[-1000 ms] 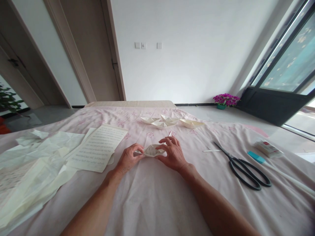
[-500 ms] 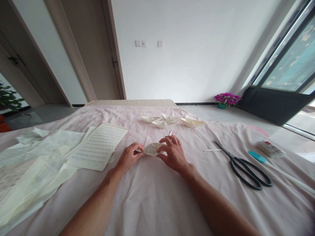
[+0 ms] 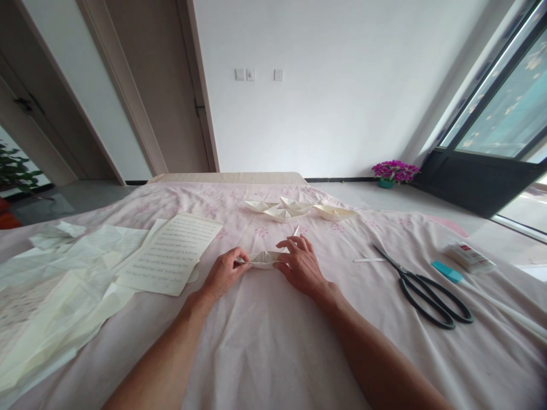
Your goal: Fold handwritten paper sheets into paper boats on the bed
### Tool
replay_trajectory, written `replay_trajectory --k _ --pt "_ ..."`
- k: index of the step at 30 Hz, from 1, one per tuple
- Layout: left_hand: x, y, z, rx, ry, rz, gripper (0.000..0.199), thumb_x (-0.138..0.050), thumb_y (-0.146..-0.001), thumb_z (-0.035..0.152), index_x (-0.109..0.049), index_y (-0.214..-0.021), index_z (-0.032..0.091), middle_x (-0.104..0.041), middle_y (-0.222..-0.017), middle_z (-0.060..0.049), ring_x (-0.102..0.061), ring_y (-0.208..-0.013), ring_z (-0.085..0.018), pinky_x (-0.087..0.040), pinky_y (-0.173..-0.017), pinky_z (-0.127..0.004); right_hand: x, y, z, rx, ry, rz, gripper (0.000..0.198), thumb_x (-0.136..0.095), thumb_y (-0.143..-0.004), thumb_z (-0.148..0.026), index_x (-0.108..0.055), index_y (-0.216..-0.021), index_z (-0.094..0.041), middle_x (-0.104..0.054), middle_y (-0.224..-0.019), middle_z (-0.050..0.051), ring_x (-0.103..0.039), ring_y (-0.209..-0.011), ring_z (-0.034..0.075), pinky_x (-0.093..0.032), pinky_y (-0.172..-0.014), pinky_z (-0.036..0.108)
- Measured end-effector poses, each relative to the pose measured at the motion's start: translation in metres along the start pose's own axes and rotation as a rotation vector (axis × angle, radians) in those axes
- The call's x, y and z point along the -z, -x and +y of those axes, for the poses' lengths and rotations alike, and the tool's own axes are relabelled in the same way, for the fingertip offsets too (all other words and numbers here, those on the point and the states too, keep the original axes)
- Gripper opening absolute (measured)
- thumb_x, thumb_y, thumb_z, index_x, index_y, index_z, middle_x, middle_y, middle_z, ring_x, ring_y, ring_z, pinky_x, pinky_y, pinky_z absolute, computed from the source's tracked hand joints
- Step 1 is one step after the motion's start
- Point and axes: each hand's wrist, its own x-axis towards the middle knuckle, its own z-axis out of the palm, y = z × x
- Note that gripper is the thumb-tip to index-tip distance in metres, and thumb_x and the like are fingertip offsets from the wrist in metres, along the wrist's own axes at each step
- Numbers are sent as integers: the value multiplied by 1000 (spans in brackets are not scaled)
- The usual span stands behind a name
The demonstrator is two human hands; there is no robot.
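Pinching opposite ends of a folded paper (image 3: 264, 262) at the cloth's (image 3: 265, 341) middle, the left hand (image 3: 227, 271) and right hand (image 3: 299, 266) grip with thumbs and fingers. Finished-looking boats (image 3: 286, 213) lie beyond; this one seems nearly shaped, perhaps needing only straightening. Since the earlier frame, its bulging middle has flattened.

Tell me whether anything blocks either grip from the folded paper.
Nothing visible does: the left grip pinches one end of the folded paper, the right grip holds the other. The scissors lie off to the right.

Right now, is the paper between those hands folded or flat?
Folded: the paper shows creases and a raised point in its middle.
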Motion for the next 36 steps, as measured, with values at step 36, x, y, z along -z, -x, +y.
replay_trajectory --k 36 --pt "-7 2 11 -274 -225 -19 27 -62 -81 17 -66 -105 30 -62 -116 1 -61 -101 -16 -48 -90 -27 -15 -5 -4 41 -75 99 11 -74 -72 -27 -67 -81 -28 -63 -110 -1 -42 -115 24 -19 -109 48"
